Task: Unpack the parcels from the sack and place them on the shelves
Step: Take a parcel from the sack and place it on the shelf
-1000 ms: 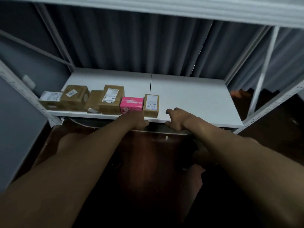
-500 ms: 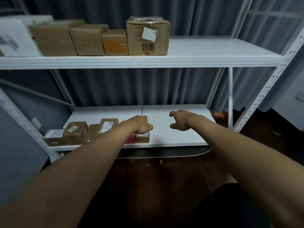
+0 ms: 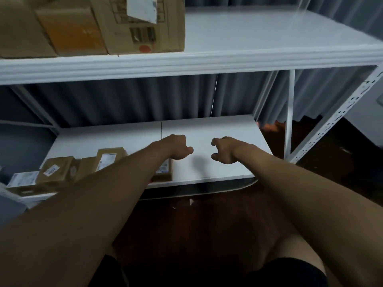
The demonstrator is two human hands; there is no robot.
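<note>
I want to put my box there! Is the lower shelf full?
Not full. The lower shelf has small parcels only at its left; the right is bare.

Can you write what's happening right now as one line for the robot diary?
left hand: empty, over lower shelf | right hand: empty, loosely curled | parcels: lower shelf left | large cardboard box: upper shelf

Grey pleated curtain (image 3: 124, 100) behind; dark reddish floor (image 3: 207, 224) below.

Both bare arms stretch forward, side by side — left hand (image 3: 178, 149) and right hand (image 3: 223, 151) close together, fingers loosely curled, holding nothing, thumbs pointing inward.
</note>
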